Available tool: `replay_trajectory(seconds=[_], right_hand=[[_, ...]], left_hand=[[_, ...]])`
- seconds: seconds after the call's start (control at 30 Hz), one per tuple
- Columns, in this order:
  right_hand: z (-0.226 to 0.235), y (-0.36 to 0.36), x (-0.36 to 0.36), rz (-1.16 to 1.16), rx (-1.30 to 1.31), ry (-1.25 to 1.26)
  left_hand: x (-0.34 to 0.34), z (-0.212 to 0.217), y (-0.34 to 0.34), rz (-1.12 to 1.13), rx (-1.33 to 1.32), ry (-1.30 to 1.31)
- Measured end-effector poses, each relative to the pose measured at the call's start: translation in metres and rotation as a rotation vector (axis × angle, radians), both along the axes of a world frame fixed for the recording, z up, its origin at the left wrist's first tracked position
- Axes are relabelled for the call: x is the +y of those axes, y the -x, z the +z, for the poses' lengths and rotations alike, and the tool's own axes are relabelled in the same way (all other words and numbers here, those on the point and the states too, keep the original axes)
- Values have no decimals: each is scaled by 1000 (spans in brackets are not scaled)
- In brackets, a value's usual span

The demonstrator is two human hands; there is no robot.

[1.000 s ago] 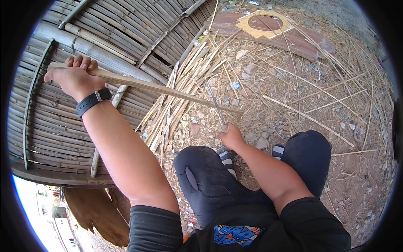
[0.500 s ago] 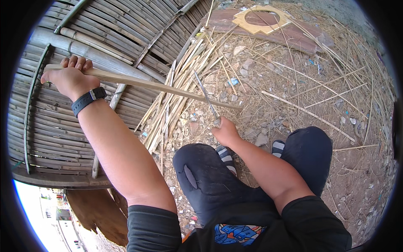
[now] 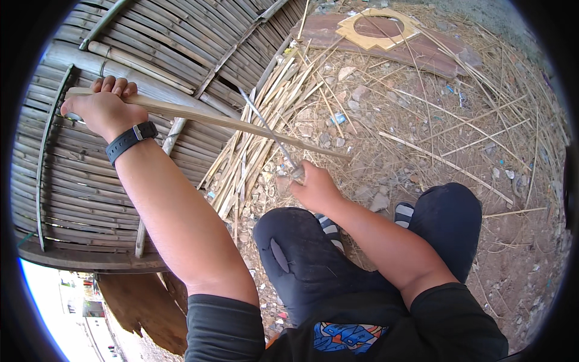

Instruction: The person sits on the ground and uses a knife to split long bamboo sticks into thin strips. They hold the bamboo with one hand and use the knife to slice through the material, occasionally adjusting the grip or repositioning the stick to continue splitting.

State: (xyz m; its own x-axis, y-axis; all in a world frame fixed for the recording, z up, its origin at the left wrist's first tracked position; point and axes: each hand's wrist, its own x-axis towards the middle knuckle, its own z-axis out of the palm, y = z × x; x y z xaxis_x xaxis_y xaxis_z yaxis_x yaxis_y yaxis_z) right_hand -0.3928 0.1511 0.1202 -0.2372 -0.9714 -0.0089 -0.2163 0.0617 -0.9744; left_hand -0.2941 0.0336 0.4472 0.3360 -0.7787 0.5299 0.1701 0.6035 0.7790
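My left hand, with a dark watch on its wrist, is wrapped round the upper end of a long, pale bamboo slat. The slat slants down to the right, its far end low over the littered ground. In my right hand is a knife with a long, narrow blade, closed in by the fingers so that most of the handle is hidden. The blade points up and left and crosses the slat around its middle. Whether its edge bites into the slat I cannot tell.
Left stands a bamboo-pole wall. A heap of split bamboo strips lies beside it. Beyond is a reddish board with a yellowish frame with a round hole. Stones, shavings and loose strips cover the ground round my bent knees.
My right hand has moved slightly left, and the knife blade has swung left and up along the slat. My left hand and the slat have barely shifted.
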Motion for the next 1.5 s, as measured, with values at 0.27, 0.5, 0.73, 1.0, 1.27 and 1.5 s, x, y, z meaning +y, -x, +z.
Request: replay_trajectory(seconds=[0.27,0.5,0.73,1.0,1.27,1.5], right_hand=[[-53,3,-10,-73,-24,7],[-14,11,1,53,62,-153],[-123,5,-15,-37,56,-210],[-55,0,-13,80,-16,-124],[-160,10,-1,-97,21,-292],[-55,-1,-23,45,-117,-131]], left_hand=[[-7,2,7,-12,-16,14],[-26,-3,-26,19,12,-29],[-45,-4,-40,61,36,-43],[-51,-12,-66,57,64,-39],[-55,-13,-45,44,75,-57],[-74,-7,-60,54,26,-43]])
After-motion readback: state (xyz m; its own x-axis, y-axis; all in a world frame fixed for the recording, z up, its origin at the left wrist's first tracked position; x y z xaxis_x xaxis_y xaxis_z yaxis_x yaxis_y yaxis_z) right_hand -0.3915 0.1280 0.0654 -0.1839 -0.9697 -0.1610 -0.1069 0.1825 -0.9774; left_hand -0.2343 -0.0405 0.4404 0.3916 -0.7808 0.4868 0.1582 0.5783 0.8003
